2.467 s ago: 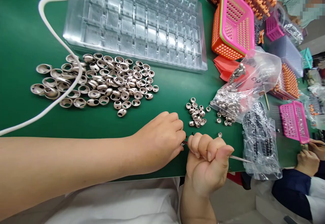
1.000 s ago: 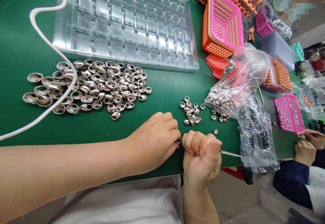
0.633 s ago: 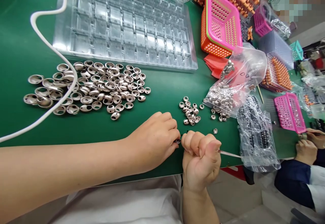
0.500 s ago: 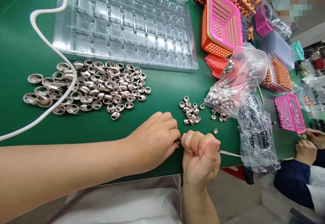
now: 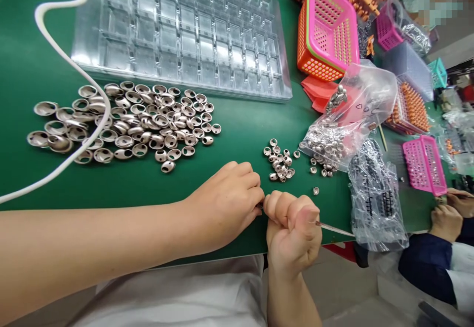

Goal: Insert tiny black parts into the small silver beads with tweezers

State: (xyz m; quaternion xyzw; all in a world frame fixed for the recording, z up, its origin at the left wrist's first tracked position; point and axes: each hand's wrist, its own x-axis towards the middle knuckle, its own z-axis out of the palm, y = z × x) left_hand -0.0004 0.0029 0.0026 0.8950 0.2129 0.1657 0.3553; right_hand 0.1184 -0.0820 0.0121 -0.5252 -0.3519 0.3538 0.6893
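My left hand [image 5: 231, 203] is closed above the table's front edge, back of the hand up. Its fingertips pinch a small, dark, shiny part [image 5: 260, 206], mostly hidden. Pressed against those fingertips is my right hand [image 5: 294, 228], a fist with the palm side turned up. A thin, tapering tool [image 5: 335, 229] sticks out of the fist to the right; its other end is hidden in the fingers. Beyond the hands lie small silvery metal cups [image 5: 281, 161] in a loose cluster. A larger heap of oval metal rings [image 5: 148, 122] with holes spreads to the left.
A clear compartment tray [image 5: 181, 35] lies behind the rings, and a white cable [image 5: 70, 55] crosses the left side. To the right are a plastic bag of metal parts [image 5: 348, 124], stacked baskets [image 5: 329, 25] and bagged black parts [image 5: 377, 193]. Another person's hands [image 5: 448, 221] are far right.
The view has shifted slightly. My hands stay together in nearly the same place, and less of the small dark part shows between them.
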